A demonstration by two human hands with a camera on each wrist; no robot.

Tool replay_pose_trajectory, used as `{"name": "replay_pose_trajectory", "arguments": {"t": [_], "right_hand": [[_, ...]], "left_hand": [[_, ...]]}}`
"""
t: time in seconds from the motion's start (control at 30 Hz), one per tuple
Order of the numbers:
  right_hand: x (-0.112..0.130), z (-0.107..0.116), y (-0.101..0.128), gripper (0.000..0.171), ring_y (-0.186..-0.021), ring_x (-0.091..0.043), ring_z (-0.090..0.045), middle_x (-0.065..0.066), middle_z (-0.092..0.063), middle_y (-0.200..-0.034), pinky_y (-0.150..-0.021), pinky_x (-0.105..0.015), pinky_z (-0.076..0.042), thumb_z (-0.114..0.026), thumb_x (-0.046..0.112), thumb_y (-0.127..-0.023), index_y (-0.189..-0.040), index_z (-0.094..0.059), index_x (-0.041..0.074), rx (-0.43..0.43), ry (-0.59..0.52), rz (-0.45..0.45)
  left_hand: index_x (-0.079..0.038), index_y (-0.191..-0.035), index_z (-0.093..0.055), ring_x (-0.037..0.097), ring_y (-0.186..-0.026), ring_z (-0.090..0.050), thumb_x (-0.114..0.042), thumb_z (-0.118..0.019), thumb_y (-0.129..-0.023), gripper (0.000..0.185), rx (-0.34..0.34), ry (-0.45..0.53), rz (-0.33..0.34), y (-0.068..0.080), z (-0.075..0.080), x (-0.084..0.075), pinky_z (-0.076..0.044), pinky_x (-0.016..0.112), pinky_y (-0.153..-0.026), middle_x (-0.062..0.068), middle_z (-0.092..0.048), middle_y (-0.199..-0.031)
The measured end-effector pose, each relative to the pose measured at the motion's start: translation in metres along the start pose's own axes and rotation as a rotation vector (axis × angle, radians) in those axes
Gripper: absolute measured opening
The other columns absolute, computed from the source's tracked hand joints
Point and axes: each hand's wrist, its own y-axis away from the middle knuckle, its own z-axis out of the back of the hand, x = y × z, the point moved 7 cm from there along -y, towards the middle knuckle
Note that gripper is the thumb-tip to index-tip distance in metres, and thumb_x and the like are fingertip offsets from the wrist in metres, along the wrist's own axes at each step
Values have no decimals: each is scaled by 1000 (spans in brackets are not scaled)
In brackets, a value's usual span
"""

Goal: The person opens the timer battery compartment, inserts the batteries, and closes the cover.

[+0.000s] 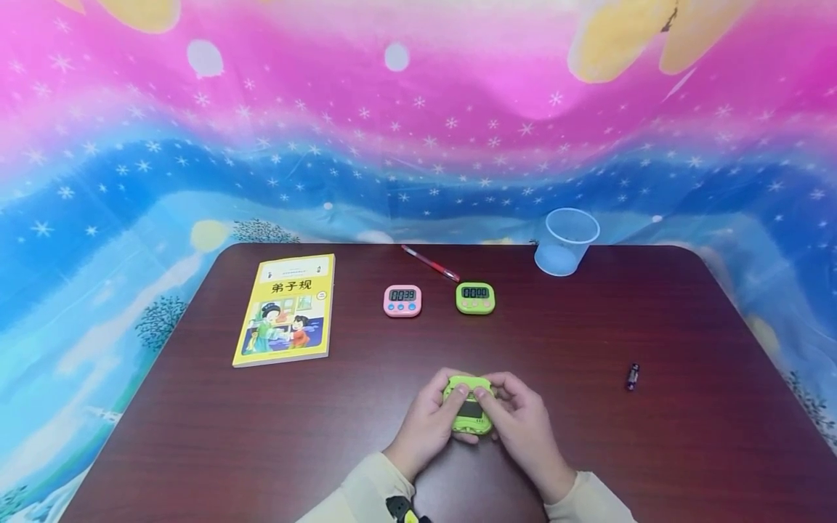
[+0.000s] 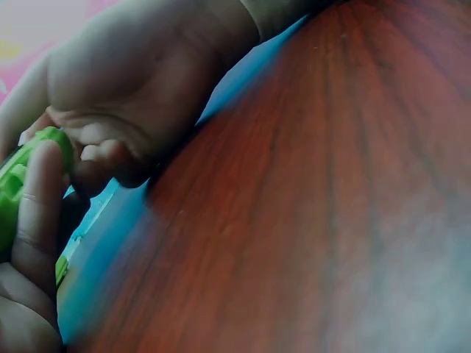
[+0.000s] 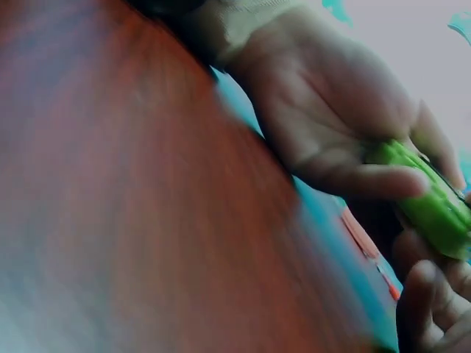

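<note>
- Green timer (image 1: pixel 468 412) sits between both hands, low over the near middle of the table (image 1: pixel 588 436).
- Left hand (image 1: pixel 426 425) grips its left side, fingers curled under, thumb on the top edge.
- Right hand (image 1: pixel 523 425) grips its right side, thumb pressing on top beside the other thumb.
- Wrist views show fingers (image 2: pixel 33 213) wrapped round the green edge (image 3: pixel 430 198).
- Farther back lie a pink timer (image 1: pixel 402 300) and a second green one (image 1: pixel 475 298), near each other.
- Red pen (image 1: pixel 430 263), cup (image 1: pixel 565 241) and book (image 1: pixel 286 309) lie near the far edge.
- Small battery (image 1: pixel 632 376) lies alone on the right.
</note>
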Motion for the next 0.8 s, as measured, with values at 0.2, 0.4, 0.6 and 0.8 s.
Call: {"name": "replay_pose_trajectory", "arguments": {"t": [0.2, 0.4, 0.6, 0.8], "right_hand": [[7, 8, -5, 32, -65, -9, -54, -6, -62, -90, -48, -20, -46, -78, -7, -82, -111, -71, 2, 21, 59, 224], [5, 10, -7, 30, -68, -9, -55, -4, -63, -88, -53, -21, -49, -78, -9, -79, -106, -75, 3, 73, 125, 306], [6, 11, -6, 29, -66, -8, -53, 1, -63, -86, -52, -21, -47, -81, -4, -79, -107, -77, 5, 86, 169, 321], [8, 10, -6, 22, -70, -5, -56, 4, -64, -82, -59, -19, -49, -80, -3, -79, -100, -79, 2, 56, 272, 309]], "left_hand": [[-4, -120, -60, 21, -74, -71, -22, -53, -105, 24, -31, 6, 30, -1, 7, 1, -63, 44, -58, 15, -70, -102], [-5, -114, -64, 23, -71, -70, -28, -56, -104, 26, -37, 5, 62, -1, 9, 2, -62, 46, -53, 14, -69, -97], [-3, -112, -64, 23, -69, -70, -38, -51, -105, 38, -21, 15, 65, -1, 10, 3, -61, 47, -49, 14, -69, -95], [-5, -115, -64, 22, -68, -70, -34, -57, -103, 32, 8, -17, 83, 0, 8, 4, -60, 46, -48, 13, -71, -93]]}}
